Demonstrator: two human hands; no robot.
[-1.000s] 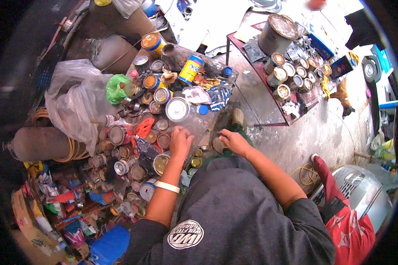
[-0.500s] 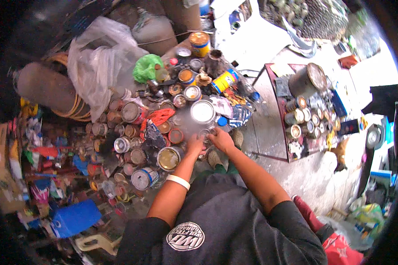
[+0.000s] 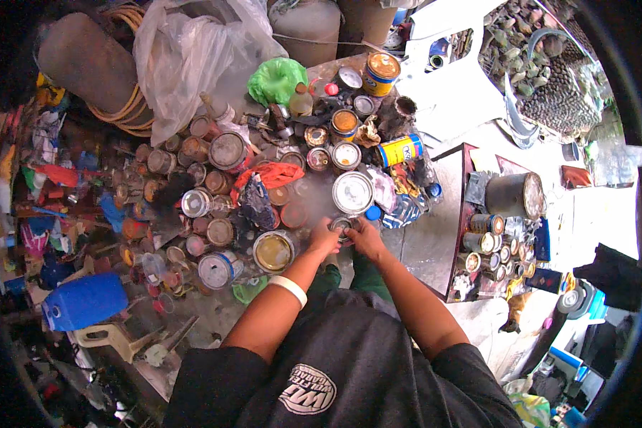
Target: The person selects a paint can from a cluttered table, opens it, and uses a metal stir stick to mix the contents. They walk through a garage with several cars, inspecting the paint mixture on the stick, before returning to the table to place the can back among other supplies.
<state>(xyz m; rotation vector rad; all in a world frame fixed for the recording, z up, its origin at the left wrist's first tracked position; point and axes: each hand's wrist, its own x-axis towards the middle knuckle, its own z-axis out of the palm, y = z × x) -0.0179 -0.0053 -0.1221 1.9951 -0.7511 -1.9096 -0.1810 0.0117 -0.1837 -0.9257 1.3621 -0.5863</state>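
Observation:
In front of my body, at the near edge of the crowded work surface, my left hand [image 3: 326, 236] and my right hand [image 3: 367, 238] grip a small round can [image 3: 343, 225] from both sides. Its circular top faces up; most of its sides are hidden by my fingers. Just beyond it stands a larger can with a pale silver lid [image 3: 353, 192], and a blue cap [image 3: 372, 212] lies close to my right fingers. To the left of my left hand is an open can holding yellowish liquid [image 3: 274, 252].
Many cans crowd the surface, with an orange cloth [image 3: 282, 173], a green plastic bag [image 3: 277, 81] and a yellow-blue can on its side [image 3: 400, 150]. A low table [image 3: 459, 214] bearing more cans stands right. A blue jerrycan [image 3: 85, 302] sits lower left.
The view has shifted, so the surroundings sit differently in the picture. Both hands keep hold of the small can, whose round top now shows more clearly.

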